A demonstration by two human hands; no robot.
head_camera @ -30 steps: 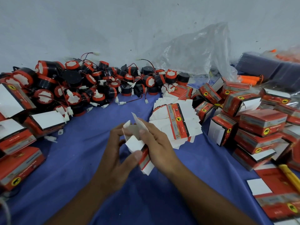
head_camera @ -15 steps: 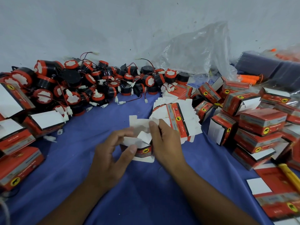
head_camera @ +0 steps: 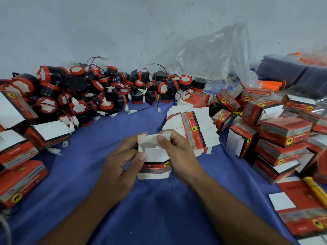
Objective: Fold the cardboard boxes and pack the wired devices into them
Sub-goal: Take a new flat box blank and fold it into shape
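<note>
Pinching a box (head_camera: pixel 155 155), left hand (head_camera: pixel 120 167), right hand (head_camera: pixel 181 157), flat cartons (head_camera: pixel 195 126) perhaps touching behind, wired devices (head_camera: pixel 106 89) beyond.

Centre: a cardboard box (head_camera: pixel 154 157) is held between the left hand (head_camera: pixel 120 167) and the right hand (head_camera: pixel 182 156), above the counter (head_camera: pixel 159 209).
Back left: wired devices (head_camera: pixel 106 92) are heaped against the wall.
Behind the hands: flat blanks (head_camera: pixel 194 128) are fanned out.
Right: folded boxes (head_camera: pixel 283 133) are stacked.
Left edge: open boxes (head_camera: pixel 19 156) are piled before the devices.
Back right: a plastic bag (head_camera: pixel 212 59) is set behind the stack.
</note>
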